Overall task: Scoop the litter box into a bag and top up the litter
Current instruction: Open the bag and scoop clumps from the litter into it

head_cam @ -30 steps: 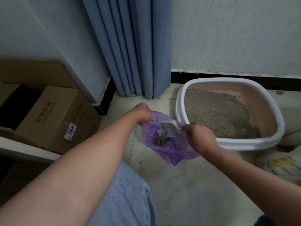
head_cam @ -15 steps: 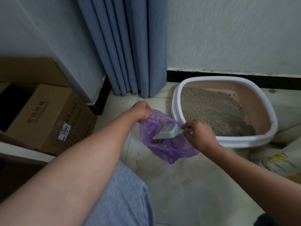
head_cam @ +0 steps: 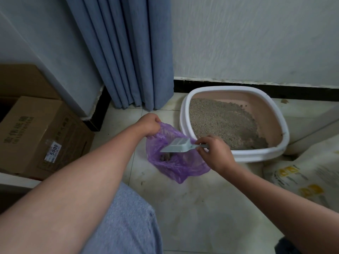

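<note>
A purple plastic bag (head_cam: 180,166) hangs open above the tiled floor, with my left hand (head_cam: 149,123) gripping its upper left rim. Dark clumps (head_cam: 166,157) lie at the bag's bottom. My right hand (head_cam: 213,153) holds the handle of a pale grey slotted scoop (head_cam: 177,146); the scoop's head lies flat over the bag's mouth and looks empty. Just right of the bag stands the litter box (head_cam: 185,114), pink inside with a white rim, holding grey litter (head_cam: 220,120) heaped toward its left and near side.
A printed white litter sack (head_cam: 304,173) lies at the right, below the box. Cardboard boxes (head_cam: 42,132) stand at the left by a wall corner. Blue curtains (head_cam: 126,52) hang behind the bag. My knee in blue fabric (head_cam: 124,220) is at the bottom.
The scoop has risen from inside the bag to its mouth and levelled out, leaving clumps in the bag. My left hand keeps its hold on the rim.
</note>
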The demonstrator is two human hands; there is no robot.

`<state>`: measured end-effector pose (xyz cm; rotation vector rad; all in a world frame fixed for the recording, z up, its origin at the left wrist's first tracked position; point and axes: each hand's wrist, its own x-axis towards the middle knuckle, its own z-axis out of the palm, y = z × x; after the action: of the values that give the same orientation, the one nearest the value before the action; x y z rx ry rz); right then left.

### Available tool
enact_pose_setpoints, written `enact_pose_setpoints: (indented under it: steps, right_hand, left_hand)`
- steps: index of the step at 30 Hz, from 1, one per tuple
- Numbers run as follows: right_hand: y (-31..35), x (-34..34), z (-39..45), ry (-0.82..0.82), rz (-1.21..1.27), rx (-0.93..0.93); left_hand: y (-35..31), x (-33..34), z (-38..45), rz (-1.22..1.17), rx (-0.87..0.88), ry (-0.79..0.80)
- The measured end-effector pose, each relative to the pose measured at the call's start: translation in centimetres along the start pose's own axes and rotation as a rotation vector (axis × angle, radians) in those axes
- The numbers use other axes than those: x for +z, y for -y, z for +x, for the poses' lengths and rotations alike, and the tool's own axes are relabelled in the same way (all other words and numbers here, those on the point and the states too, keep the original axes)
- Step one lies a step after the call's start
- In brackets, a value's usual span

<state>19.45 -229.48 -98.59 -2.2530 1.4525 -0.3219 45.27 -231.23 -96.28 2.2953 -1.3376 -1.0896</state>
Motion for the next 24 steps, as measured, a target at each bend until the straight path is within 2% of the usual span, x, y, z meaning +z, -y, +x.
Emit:
enact_pose_setpoints:
  steps: [2, 7, 13, 17, 20, 24]
  right_hand:
    - [-0.2, -0.1, -0.1, 0.037, -0.017, 0.004]
    - [-0.9, -1.3, -0.1, 0.003, 0.074, 0.097]
    - [-2.1, -3.4, 0.2, -0.088, 0.320, 0.260]
    - [-3.0, -4.3, 0.3, -0.167, 0.381, 0.342]
    - [-3.1, -4.4, 0.1, -0.141, 0.441, 0.356]
    - [-2.8, -3.6, -0.2, -0.026, 0.496, 0.386]
  left_hand:
    - [-0.2, 0.2, 0.1, 0.000, 0.008, 0.000]
    - [-0.4, 0.3, 0.1, 0.005, 0.006, -0.026]
    - [-0.4, 0.3, 0.1, 0.021, 0.009, -0.037]
    - [-0.7, 0.3, 0.4, 0.028, 0.016, -0.063]
    - [-0.9, 0.3, 0.4, 0.027, 0.011, -0.068]
    - [-0.6, -0.2, 0.5, -0.028, -0.042, -0.127]
